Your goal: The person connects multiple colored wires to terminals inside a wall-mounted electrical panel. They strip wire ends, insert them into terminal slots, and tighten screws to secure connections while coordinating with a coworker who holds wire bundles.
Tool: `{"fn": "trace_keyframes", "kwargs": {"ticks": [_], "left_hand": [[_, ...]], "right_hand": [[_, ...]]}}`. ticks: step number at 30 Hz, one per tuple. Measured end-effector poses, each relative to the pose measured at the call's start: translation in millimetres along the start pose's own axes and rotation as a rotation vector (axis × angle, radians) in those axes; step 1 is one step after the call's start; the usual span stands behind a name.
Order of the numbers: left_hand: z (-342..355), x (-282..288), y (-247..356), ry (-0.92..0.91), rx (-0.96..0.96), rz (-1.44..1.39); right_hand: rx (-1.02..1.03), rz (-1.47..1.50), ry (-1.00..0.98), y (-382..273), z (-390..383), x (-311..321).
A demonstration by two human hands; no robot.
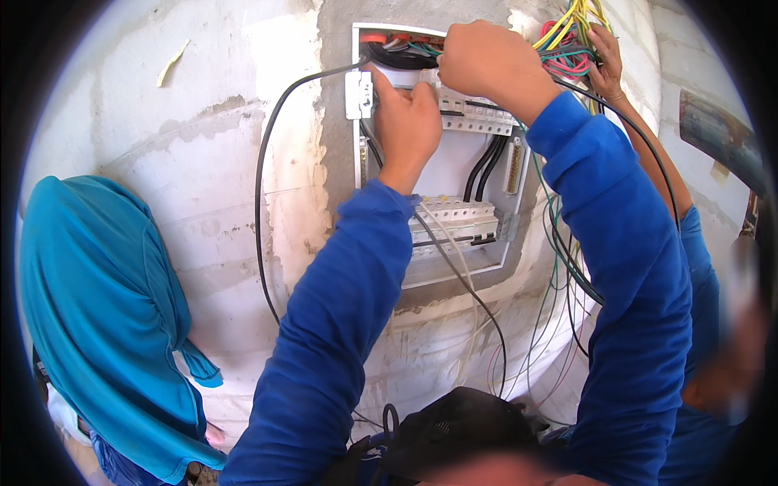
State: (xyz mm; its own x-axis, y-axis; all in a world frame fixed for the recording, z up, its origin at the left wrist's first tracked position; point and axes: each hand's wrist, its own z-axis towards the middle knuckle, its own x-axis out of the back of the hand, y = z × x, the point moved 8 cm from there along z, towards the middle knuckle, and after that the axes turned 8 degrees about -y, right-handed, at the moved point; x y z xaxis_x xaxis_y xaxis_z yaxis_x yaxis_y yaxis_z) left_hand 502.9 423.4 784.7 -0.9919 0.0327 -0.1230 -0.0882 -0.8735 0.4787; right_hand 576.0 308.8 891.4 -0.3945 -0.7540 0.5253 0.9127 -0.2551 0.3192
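"Blue sleeves, both raised to the electrical box (454, 276) set into the wall (211, 154). Where's the left hand (405, 130)?"

"At the box's upper left corner, just beside the white bracket (359, 95). Its index finger points up and its thumb stands apart from it, part-way open. I can't tell whether the fingers have hold of anything."

"And the right hand (493, 69)?"

"Higher, across the top edge of the box, fingers curled in. Its back is toward us, so I can't tell what they grip, if anything."

"Which wires are nearest?"

"Some thick black wires (403, 58), bunched inside the top of the box, between the 2 hands. 1 long black cable (260, 178) leaves that corner and loops down across the wall on the left."

"What sits lower in the box?"

"2 rows of white breakers, an upper row (478, 123) and a lower row (454, 215)."

"Somebody else is there too."

"Yes, on the right: a co-worker's hand (606, 65) is up against a tangle of coloured wires (567, 36). Down below there's a black cap (462, 429), and teal cloth (105, 316) fills the far left."
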Motion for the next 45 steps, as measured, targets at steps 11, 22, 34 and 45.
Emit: {"fn": "trace_keyframes", "kwargs": {"ticks": [11, 22, 34, 45], "left_hand": [[-1, -3, 2, -0.016, -0.064, 0.004], [-4, -1, 1, -0.033, -0.024, 0.065], [-5, -1, 2, -0.037, -0.069, 0.089], [-6, 0, 5, -0.016, -0.08, 0.102]], "right_hand": [[-0.066, 0.095, 0.074, 2, -9, 4], [-0.056, 0.102, -0.025, -4, -4, 12], [0.107, 0.194, 0.053, 7, -5, 1], [0.131, 0.15, -0.081, 5, 7, -5]]}}
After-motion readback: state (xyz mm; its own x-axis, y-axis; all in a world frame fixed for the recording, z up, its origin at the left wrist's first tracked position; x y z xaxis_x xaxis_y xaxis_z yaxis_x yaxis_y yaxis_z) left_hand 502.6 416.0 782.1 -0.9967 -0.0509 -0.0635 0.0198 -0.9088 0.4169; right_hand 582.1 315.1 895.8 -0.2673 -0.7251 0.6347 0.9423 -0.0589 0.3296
